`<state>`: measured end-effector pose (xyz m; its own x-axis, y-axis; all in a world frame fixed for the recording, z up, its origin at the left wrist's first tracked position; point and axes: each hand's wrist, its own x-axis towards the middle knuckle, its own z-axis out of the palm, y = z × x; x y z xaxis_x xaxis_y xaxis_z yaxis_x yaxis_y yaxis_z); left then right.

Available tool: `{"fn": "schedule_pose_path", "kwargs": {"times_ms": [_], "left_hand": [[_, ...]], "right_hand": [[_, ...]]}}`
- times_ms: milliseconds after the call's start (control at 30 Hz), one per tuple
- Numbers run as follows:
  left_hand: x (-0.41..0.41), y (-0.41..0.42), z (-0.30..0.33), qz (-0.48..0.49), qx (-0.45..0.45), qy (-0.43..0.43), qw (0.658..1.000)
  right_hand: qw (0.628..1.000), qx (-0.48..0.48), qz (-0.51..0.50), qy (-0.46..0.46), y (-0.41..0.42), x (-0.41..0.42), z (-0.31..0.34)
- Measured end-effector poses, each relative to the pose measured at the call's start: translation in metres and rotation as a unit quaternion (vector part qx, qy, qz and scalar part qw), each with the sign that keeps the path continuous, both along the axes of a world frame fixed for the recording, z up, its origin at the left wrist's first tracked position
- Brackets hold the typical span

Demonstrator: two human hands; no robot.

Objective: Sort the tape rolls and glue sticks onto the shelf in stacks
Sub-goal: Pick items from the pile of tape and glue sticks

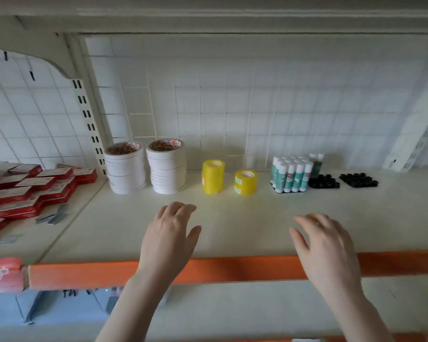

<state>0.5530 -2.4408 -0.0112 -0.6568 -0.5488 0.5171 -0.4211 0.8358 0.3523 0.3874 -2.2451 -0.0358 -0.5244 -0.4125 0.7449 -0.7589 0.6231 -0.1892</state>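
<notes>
- Both hands are out over the white shelf (232,218), palms down, and neither one holds anything.
- Left hand (169,239): fingers loosely bent, thumb spread out to the side, hovering above the bare front of the shelf.
- Right hand (328,248): fingers relaxed and slightly curved, reaching forward over the orange front edge (232,269).
- At the back left stand 2 tall stacks of white tape rolls (125,169) and (167,166), side by side and nearly touching.
- To their right, 2 stacks of yellow tape rolls: the taller stack (213,176) and, near it but apart, the shorter stack (245,182).
- Further right, a block of glue sticks (292,175) stands upright in a black tray, white caps up.
- Just beside it sit 2 black trays (324,181) and (358,180); a couple of darker sticks (316,162) stand behind the first.
- On the neighbouring shelf to the left, red boxes (32,191) lie piled.
</notes>
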Motion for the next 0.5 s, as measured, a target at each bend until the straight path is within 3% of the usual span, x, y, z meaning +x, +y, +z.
{"fn": "schedule_pose_path", "kwargs": {"times_ms": [233,500], "left_hand": [[-0.079,0.094,0.005,-0.071,0.006,0.008,0.997],[-0.213,0.262,0.006,-0.137,0.014,0.026,0.99]], "right_hand": [[0.996,-0.013,-0.088,0.025,0.111,-0.049,-0.001],[0.989,-0.008,-0.142,0.048,0.283,-0.158,0.005]]}}
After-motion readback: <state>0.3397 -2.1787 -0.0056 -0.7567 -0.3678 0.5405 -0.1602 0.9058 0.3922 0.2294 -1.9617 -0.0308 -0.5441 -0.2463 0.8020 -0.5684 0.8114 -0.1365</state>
